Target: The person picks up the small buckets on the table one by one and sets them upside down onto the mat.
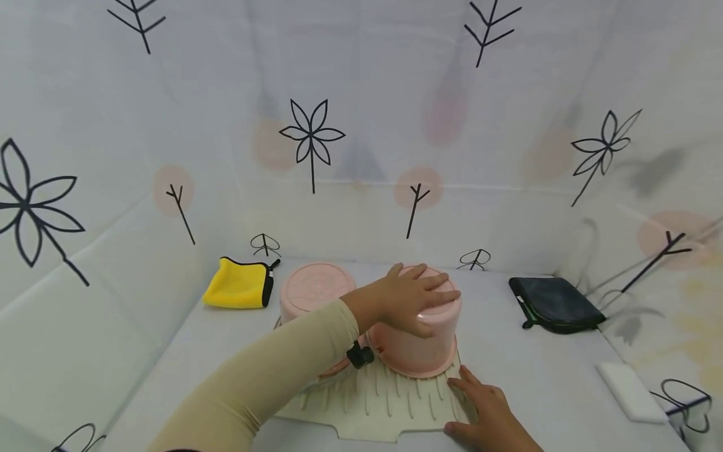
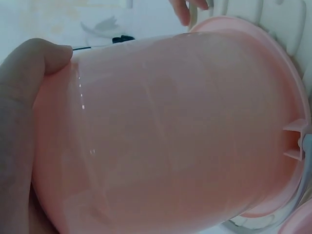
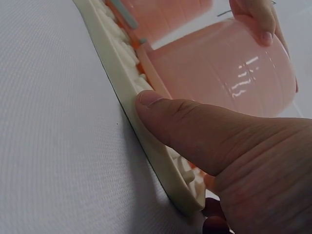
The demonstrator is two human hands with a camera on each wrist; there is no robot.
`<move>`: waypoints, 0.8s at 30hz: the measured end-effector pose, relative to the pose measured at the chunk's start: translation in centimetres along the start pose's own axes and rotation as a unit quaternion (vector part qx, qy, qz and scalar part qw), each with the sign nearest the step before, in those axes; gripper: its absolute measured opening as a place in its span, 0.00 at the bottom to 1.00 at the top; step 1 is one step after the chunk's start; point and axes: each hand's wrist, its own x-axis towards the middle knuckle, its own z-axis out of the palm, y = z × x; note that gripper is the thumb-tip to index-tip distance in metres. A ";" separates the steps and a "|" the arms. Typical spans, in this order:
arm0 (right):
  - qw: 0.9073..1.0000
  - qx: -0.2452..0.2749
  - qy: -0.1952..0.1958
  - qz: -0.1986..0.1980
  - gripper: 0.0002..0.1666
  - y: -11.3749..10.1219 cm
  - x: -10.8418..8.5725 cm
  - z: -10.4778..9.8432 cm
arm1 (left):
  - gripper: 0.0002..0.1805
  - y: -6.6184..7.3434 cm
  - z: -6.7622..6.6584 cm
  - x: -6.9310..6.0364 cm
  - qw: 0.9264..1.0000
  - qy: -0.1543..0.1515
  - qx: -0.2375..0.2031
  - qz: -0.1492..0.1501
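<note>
Two pink plastic buckets stand upside down on a cream ridged drain tray [image 1: 390,411]. On the right bucket [image 1: 420,351], my left hand [image 1: 403,298] lies across the upturned base, fingers spread over it. In the left wrist view, the thumb [image 2: 53,58] bends over the base's edge. The left bucket [image 1: 316,289] is partly covered by my sleeve [image 1: 271,376]. At the tray's front right corner, my right hand [image 1: 491,414] grips the rim. Its thumb [image 3: 170,117] presses the front rim in the right wrist view; the other fingers are mostly hidden there.
A yellow zip pouch [image 1: 240,282] lies at the back left of the white table [image 1: 508,370]. At the back right is a dark zip pouch [image 1: 556,304]. A white block [image 1: 632,392] sits near the right edge. Patterned cloth [image 1: 361,125] hangs behind.
</note>
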 end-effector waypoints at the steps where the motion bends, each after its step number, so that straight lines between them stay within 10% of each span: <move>1: 1.000 -0.001 -0.001 -0.003 0.57 0.0 0.0 0.0 | 0.45 -0.1 0.0 0.0 1.000 0.000 0.001 0.002; 10: 1.000 -0.008 -0.001 -0.007 0.57 0.2 0.2 0.2 | 0.45 -0.6 0.2 -1.1 0.995 0.064 -0.071 -0.028; 24: 1.000 -0.012 0.000 -0.002 0.57 -0.1 0.2 0.0 | 0.35 -0.1 1.6 -10.2 0.942 0.238 -0.180 -0.151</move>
